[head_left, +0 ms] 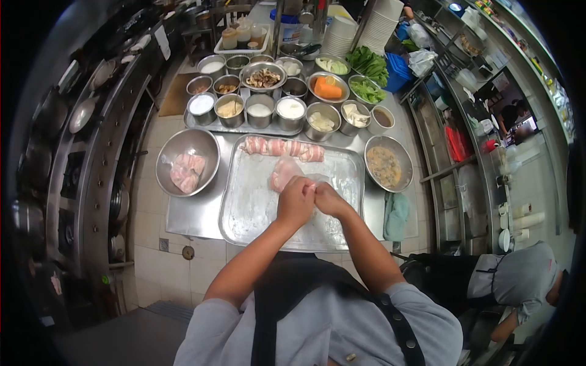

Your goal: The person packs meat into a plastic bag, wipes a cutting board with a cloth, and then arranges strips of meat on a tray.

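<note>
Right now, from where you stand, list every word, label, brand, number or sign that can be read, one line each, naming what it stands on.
No text can be read with certainty.
Blue-and-white tub: markings, too small and blurred to read.
Hanging white sheet: nothing legible.
Plastic bag: no lettering visible.

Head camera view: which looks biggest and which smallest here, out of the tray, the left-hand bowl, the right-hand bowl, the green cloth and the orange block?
Largest to smallest, as they look here:
1. Tray
2. Left-hand bowl
3. Right-hand bowl
4. Green cloth
5. Orange block
</note>
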The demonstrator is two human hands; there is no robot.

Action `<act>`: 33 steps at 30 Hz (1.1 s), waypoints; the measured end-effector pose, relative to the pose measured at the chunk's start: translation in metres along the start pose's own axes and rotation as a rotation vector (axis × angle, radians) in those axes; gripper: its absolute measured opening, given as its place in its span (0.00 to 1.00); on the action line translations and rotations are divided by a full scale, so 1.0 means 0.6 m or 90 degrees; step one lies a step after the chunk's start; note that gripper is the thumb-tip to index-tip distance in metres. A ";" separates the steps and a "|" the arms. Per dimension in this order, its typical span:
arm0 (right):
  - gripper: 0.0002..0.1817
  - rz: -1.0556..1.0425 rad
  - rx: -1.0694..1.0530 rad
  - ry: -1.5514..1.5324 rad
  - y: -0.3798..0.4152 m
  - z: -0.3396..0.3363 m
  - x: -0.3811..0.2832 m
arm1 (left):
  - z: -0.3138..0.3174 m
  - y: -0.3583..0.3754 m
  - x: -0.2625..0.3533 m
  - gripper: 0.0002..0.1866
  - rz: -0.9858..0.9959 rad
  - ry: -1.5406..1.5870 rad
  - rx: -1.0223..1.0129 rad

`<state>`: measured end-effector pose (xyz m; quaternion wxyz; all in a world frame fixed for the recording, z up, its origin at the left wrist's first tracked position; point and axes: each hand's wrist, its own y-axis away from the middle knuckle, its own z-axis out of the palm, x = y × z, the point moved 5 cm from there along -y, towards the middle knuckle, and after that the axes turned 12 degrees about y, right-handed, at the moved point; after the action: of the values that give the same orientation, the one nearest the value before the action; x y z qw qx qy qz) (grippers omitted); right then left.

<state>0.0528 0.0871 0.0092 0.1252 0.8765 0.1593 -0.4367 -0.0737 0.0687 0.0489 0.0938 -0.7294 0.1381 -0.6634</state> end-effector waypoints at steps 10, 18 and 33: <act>0.30 -0.085 0.141 0.566 -0.151 -0.110 0.107 | 0.003 0.034 -0.002 0.04 -0.029 -0.007 -0.029; 0.23 -0.045 0.020 0.612 -0.172 -0.093 0.100 | -0.026 0.047 0.000 0.05 -0.061 0.001 0.020; 0.15 0.083 0.047 0.405 -0.172 -0.085 0.093 | -0.085 -0.023 -0.001 0.05 -0.148 0.178 0.113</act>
<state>0.0818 0.2095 -0.0142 0.0649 0.9814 0.1178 -0.1373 -0.1233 0.0842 0.0581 0.0601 -0.6301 0.0057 -0.7742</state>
